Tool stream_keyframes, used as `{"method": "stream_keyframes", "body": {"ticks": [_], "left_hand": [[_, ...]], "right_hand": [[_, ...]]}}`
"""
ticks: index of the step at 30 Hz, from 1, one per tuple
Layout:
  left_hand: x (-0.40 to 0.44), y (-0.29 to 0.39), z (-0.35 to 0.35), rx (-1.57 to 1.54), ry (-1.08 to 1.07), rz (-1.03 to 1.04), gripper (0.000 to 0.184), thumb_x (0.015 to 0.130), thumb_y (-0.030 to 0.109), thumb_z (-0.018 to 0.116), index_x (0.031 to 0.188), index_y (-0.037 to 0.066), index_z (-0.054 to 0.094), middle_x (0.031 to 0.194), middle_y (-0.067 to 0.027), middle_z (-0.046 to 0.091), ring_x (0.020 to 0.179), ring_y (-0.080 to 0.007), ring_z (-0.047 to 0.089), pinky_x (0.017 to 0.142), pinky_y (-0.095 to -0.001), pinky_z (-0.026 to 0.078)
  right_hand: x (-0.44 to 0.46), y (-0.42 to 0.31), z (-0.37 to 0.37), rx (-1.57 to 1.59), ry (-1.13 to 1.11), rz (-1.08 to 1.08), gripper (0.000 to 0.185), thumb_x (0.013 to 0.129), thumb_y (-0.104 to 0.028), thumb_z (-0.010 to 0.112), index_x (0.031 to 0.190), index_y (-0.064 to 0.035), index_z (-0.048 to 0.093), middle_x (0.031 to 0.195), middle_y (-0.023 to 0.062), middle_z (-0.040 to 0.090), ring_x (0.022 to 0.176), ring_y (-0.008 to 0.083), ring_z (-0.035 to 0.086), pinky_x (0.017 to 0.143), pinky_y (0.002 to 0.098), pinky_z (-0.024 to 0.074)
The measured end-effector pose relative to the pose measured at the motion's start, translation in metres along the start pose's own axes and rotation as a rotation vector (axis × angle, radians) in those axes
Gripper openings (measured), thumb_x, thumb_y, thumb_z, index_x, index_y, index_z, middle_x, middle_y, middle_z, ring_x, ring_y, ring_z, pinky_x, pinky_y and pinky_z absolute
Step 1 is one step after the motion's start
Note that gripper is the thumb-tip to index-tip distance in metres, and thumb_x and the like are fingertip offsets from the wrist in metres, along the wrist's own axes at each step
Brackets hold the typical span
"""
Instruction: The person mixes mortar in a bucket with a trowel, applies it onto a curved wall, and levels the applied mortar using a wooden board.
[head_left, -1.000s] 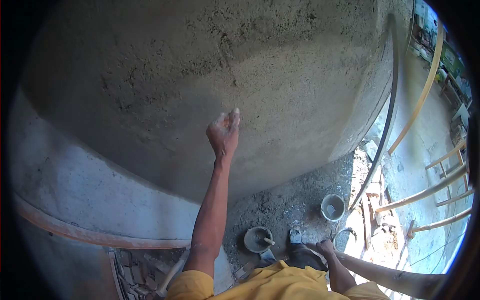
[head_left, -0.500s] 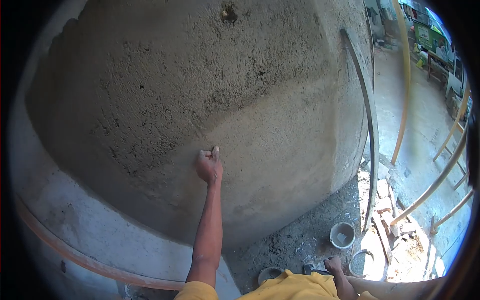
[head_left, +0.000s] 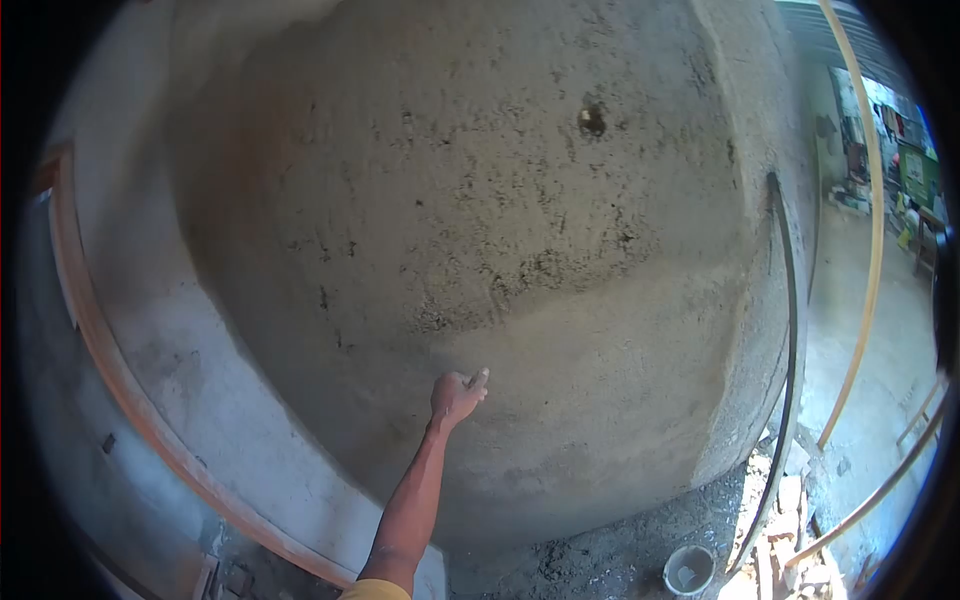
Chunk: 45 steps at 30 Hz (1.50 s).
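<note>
My left hand [head_left: 460, 396] reaches up from the bottom edge on an outstretched arm, with a yellow sleeve [head_left: 375, 590] at its lower end. Its fingers are curled closed, and the thumb side points to the right. What they hold, if anything, I cannot make out. Behind the hand rises a broad wall of grey-brown plaster [head_left: 590, 370]. Around the hand and below it the surface is fairly smooth; higher up it is rough and pitted. Whether the hand touches the plaster I cannot tell. My right hand is out of view.
A dark hole [head_left: 592, 120] marks the upper wall. A long dark strip [head_left: 793, 330] leans at the right. Below stands a bucket [head_left: 688, 571], near sunlit rubble [head_left: 788, 505]. Yellowish poles [head_left: 868, 220] rise farther right. A pale wall band [head_left: 235, 370] and reddish edging [head_left: 130, 400] curve along the left.
The view has tilted up and shifted left, so the wall and bucket sit lower and farther right. My left hand has turned rightward. My right hand, low at the right before, has left view.
</note>
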<state>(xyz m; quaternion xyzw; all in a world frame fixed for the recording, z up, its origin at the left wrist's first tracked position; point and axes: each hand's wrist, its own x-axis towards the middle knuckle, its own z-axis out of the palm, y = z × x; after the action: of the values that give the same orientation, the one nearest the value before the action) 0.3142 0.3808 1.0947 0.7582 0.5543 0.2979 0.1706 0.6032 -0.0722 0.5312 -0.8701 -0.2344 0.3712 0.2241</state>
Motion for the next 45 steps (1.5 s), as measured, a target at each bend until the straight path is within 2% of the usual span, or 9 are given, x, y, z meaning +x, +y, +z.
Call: {"method": "stream_keyframes", "body": {"ticks": [10, 16, 23, 27, 31, 32, 35, 37, 45], "left_hand": [[0.006, -0.104, -0.123, -0.068, 1.214, 0.111, 0.041, 0.098, 0.030, 0.071, 0.119, -0.005, 0.062, 0.117, -0.0243, 0.067, 0.110, -0.0391, 0.066, 0.094, -0.0464, 0.052], [0.041, -0.113, -0.227, 0.251, 1.194, 0.191, 0.067, 0.105, 0.045, 0.057, 0.154, 0.001, 0.047, 0.164, -0.0235, 0.037, 0.152, -0.0443, 0.034, 0.122, -0.0543, 0.032], [0.130, -0.125, -0.284, 0.361, 1.201, 0.351, 0.071, 0.108, 0.053, 0.046, 0.164, 0.011, 0.036, 0.171, -0.0179, 0.029, 0.156, -0.0459, 0.026, 0.125, -0.0563, 0.027], [0.141, -0.127, -0.270, 0.485, 1.362, 0.336, 0.071, 0.108, 0.059, 0.039, 0.165, 0.018, 0.035, 0.172, -0.0155, 0.027, 0.157, -0.0448, 0.024, 0.122, -0.0626, 0.027], [0.166, -0.145, -0.281, 0.626, 1.416, 0.545, 0.057, 0.110, 0.048, 0.041, 0.157, 0.015, 0.046, 0.165, -0.0171, 0.039, 0.153, -0.0413, 0.035, 0.122, -0.0599, 0.030], [0.171, -0.150, -0.273, 0.663, 1.381, 0.603, 0.056, 0.110, 0.047, 0.041, 0.155, 0.014, 0.048, 0.163, -0.0172, 0.041, 0.151, -0.0408, 0.037, 0.122, -0.0588, 0.031], [0.175, -0.160, -0.249, 0.693, 1.269, 0.714, 0.052, 0.110, 0.044, 0.043, 0.150, 0.011, 0.051, 0.158, -0.0176, 0.045, 0.147, -0.0394, 0.041, 0.121, -0.0554, 0.032], [0.170, -0.163, -0.236, 0.689, 1.221, 0.750, 0.049, 0.110, 0.042, 0.044, 0.146, 0.009, 0.053, 0.154, -0.0178, 0.048, 0.144, -0.0385, 0.044, 0.120, -0.0532, 0.034], [0.082, -0.219, -0.132, 0.481, 0.959, 0.777, 0.041, 0.110, 0.033, 0.049, 0.132, 0.002, 0.063, 0.139, -0.0188, 0.061, 0.133, -0.0348, 0.056, 0.117, -0.0442, 0.038]], "right_hand": [[0.017, -0.117, -0.007, -0.072, -0.083, -0.200, 0.021, 0.081, -0.024, 0.070, 0.073, -0.0049, 0.073, 0.071, 0.0100, 0.072, 0.069, 0.0259, 0.073, 0.065, 0.0402, 0.0584], [-0.006, -0.120, 0.000, -0.039, -0.073, -0.170, 0.021, 0.082, -0.026, 0.072, 0.076, -0.0063, 0.071, 0.073, 0.0082, 0.071, 0.071, 0.0250, 0.072, 0.064, 0.0396, 0.0576], [-0.056, -0.019, 0.019, -0.097, -0.066, 0.089, 0.021, 0.084, -0.028, 0.074, 0.079, -0.0081, 0.070, 0.075, 0.0062, 0.069, 0.073, 0.0239, 0.071, 0.063, 0.0391, 0.0567], [-0.080, 0.104, 0.053, -0.944, -0.385, -0.215, 0.022, 0.085, -0.029, 0.075, 0.081, -0.0091, 0.069, 0.076, 0.0050, 0.069, 0.075, 0.0232, 0.070, 0.063, 0.0387, 0.0561], [-0.136, 0.151, 0.097, -0.199, 0.254, 0.023, 0.030, 0.078, -0.016, 0.070, 0.103, -0.0002, 0.072, 0.095, 0.0221, 0.075, 0.089, 0.0397, 0.072, 0.085, 0.0481, 0.0568], [-0.175, 0.086, 0.061, 0.007, -0.024, 0.436, 0.036, 0.076, -0.019, 0.069, 0.103, 0.0042, 0.071, 0.094, 0.0240, 0.074, 0.091, 0.0400, 0.072, 0.083, 0.0466, 0.0557], [-0.178, 0.206, 0.118, -0.237, -0.090, 0.192, 0.037, 0.085, -0.033, 0.065, 0.098, 0.0005, 0.074, 0.095, 0.0262, 0.074, 0.093, 0.0385, 0.073, 0.081, 0.0464, 0.0549], [-0.212, 0.113, 0.068, -0.359, -0.172, 0.171, 0.051, 0.094, -0.049, 0.058, 0.105, -0.0039, 0.078, 0.103, 0.0288, 0.074, 0.095, 0.0382, 0.072, 0.081, 0.0458, 0.0549], [-0.168, 0.038, 0.049, 0.041, -0.200, 0.132, 0.033, 0.097, -0.028, 0.069, 0.081, 0.0008, 0.073, 0.070, 0.0034, 0.066, 0.064, 0.0141, 0.065, 0.059, 0.0328, 0.0495]]}}
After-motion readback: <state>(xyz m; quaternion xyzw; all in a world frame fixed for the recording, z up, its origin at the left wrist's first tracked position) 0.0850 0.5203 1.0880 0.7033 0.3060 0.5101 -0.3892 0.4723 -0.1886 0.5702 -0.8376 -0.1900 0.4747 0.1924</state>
